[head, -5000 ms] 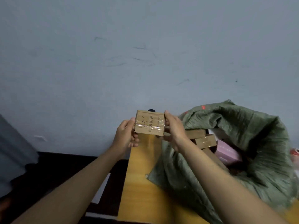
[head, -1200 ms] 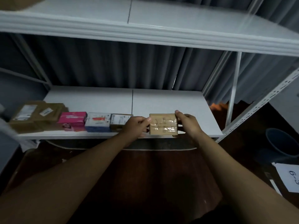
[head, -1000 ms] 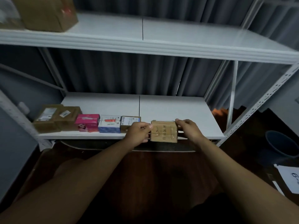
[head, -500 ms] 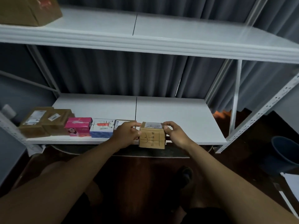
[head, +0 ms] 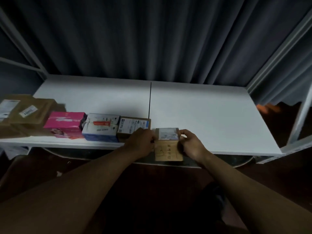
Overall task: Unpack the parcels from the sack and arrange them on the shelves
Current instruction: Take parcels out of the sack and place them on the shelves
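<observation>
A small brown cardboard parcel point(head: 168, 146) with a white label on top is at the front edge of the white shelf point(head: 202, 115), its front face hanging over the edge. My left hand point(head: 141, 142) grips its left side and my right hand point(head: 191, 144) grips its right side. Left of it along the shelf front runs a row of parcels: a brown labelled box point(head: 133, 127) beside my left hand, a white and blue box point(head: 99, 127), a pink box point(head: 65, 123) and brown boxes point(head: 28, 114). The sack is out of view.
A dark grey curtain point(head: 152, 39) hangs behind the shelf. A white metal upright point(head: 302, 112) stands at the shelf's right end. The shelf surface right of and behind the held parcel is bare. Dark floor lies below.
I carried the parcel from the sack to the shelf and turned it label-up. Since half a second ago my view has closed in and dropped, and the parcel is now at the shelf's front edge.
</observation>
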